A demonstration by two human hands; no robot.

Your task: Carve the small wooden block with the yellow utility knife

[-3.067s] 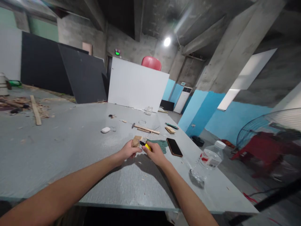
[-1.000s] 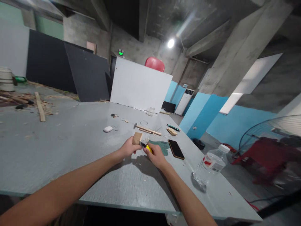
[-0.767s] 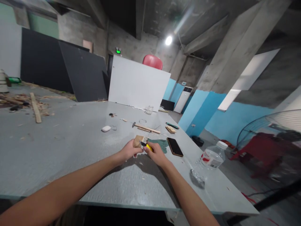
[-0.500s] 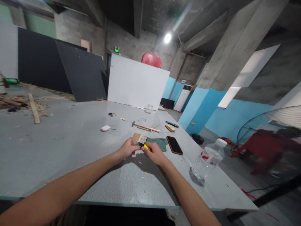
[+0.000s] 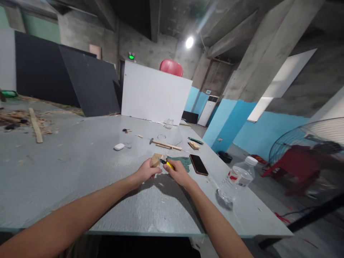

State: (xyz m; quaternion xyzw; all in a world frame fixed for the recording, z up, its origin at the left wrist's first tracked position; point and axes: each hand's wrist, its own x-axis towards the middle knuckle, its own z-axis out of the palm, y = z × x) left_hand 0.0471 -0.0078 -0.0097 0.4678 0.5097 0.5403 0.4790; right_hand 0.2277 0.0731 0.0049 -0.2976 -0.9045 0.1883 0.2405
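Observation:
My left hand point(image 5: 146, 171) is closed on a small wooden block point(image 5: 156, 159), thumb along its near side. In my right hand point(image 5: 177, 172) is a yellow and black utility knife point(image 5: 168, 165), its blade end pointing left at the block's right edge. Whether the blade touches the wood is too small to tell. Just beyond my right hand a dark green cloth point(image 5: 185, 162) lies flat on the grey table point(image 5: 120, 211). A hammer point(image 5: 166, 144) with a wooden handle rests farther back.
Right of the cloth lies a phone point(image 5: 199, 165), then a clear plastic bottle point(image 5: 236, 181). Behind are a wooden piece point(image 5: 194, 145), a green pen-like tool point(image 5: 195, 140), a glass jar point(image 5: 169, 123) and a white case point(image 5: 119, 147). Wood scraps point(image 5: 36, 125) lie far left; a fan point(image 5: 309, 143) stands right.
The knife has drawn slightly away to the right and up from the block, showing more of the wood. My left hand keeps its hold on the block. The view has shifted slightly.

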